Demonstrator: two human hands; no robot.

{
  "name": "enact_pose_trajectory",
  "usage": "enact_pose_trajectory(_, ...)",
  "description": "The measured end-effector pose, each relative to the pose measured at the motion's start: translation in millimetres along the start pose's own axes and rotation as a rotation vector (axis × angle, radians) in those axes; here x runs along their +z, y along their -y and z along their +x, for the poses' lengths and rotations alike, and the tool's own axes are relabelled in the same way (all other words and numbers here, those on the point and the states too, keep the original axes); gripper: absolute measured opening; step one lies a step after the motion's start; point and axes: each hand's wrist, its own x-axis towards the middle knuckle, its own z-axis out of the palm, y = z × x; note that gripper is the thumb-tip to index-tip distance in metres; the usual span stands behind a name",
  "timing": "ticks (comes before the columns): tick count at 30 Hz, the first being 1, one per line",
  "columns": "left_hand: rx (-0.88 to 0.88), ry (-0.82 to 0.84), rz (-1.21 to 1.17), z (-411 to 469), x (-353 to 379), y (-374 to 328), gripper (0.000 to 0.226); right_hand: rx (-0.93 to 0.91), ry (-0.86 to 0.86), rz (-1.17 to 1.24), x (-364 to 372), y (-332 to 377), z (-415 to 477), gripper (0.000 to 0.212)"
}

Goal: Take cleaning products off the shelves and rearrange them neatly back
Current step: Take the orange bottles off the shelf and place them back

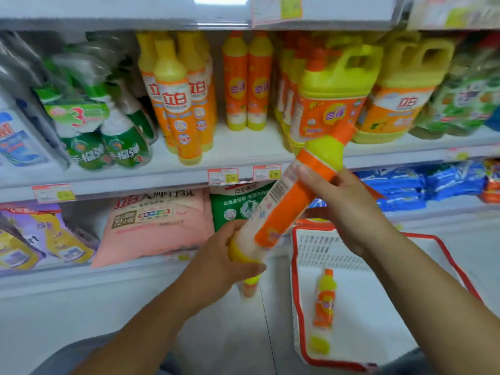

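Both hands grip 1 orange bottle [290, 201], tilted with its cap up to the right toward the shelf [243, 150]. The left hand [227, 255] is clenched around the yellow base at the lower left; the right hand [343, 209] wraps the upper body just below the yellow shoulder, thumb across the barcode side. The bottle lies between the 2 hands, in the air in front of the shelf edge and above the floor [135, 315].

Behind its cap stands a big yellow jug [332, 96] on the shelf, with another jug [405, 87] to the right. Further left on the same shelf stand 2 orange bottles [247, 82] side by side, then a cluster of taller yellow-topped bottles [178, 101], then green spray bottles [108, 125].

Below the right forearm sits a white basket [319, 247] with a red rim on the floor; 1 small orange bottle [324, 304] lies in it, cap pointing away. Another small bottle [250, 286] shows partly under the left hand, blurred. On the lower shelf lie a pink bag [157, 223] and a green bag [238, 207].
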Motion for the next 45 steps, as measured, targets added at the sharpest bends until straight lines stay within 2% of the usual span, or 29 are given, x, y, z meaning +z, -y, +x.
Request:
enact_pose_trajectory(3,-0.016,0.029,0.048,1,7,5,0.07,-0.005,-0.049,0.068,-8,-10,-2,0.055)
enact_pose_trajectory(8,-0.113,0.269,-0.082,19,-3,7,0.071,0.068,-0.011,0.22,-18,-25,11,0.055)
enact_pose_trajectory(10,-0.101,0.308,-0.055,24,-5,6,0.071,0.095,0.011,0.271,-21,-26,19,0.052)
enact_pose_trajectory(13,-0.039,0.283,0.047,24,3,6,0.072,0.096,0.073,0.21,-23,-22,24,0.043)
enact_pose_trajectory(15,0.044,0.19,0.173,20,11,5,0.065,0.081,0.075,0.051,-21,-21,23,0.049)
enact_pose_trajectory(17,0.092,0.131,0.227,17,18,5,0.058,0.059,0.036,0.001,-18,-22,23,0.052)
enact_pose_trajectory(20,-0.014,0.179,0.061,17,17,5,0.062,0.027,0.025,0.064,-16,-22,22,0.052)
enact_pose_trajectory(24,-0.099,0.359,-0.109,21,5,4,0.079,0.074,0.11,0.303,-21,-18,22,0.051)
enact_pose_trajectory(26,-0.059,0.33,-0.093,20,7,3,0.078,0.106,0.166,0.322,-25,-18,22,0.044)
enact_pose_trajectory(27,-0.035,0.281,-0.058,19,11,2,0.079,0.107,0.179,0.259,-26,-17,22,0.041)
enact_pose_trajectory(29,-0.002,0.167,0.052,16,15,0,0.08,0.08,0.151,0.07,-25,-17,21,0.042)
enact_pose_trajectory(31,0.023,0.099,0.127,16,16,0,0.079,0.054,0.095,0.005,-22,-19,21,0.048)
enact_pose_trajectory(35,0.007,0.152,0.078,19,12,2,0.054,0.065,0.077,0.102,-17,-22,23,0.052)
enact_pose_trajectory(39,0.032,0.142,-0.081,23,10,1,0.059,0.064,0.137,0.127,-11,-24,20,0.048)
enact_pose_trajectory(43,0.085,0.075,-0.059,26,13,-4,0.071,0.044,0.152,0.136,3,-31,13,0.048)
enact_pose_trajectory(45,0.103,0.037,-0.039,29,11,-4,0.066,0.023,0.147,0.116,15,-39,7,0.053)
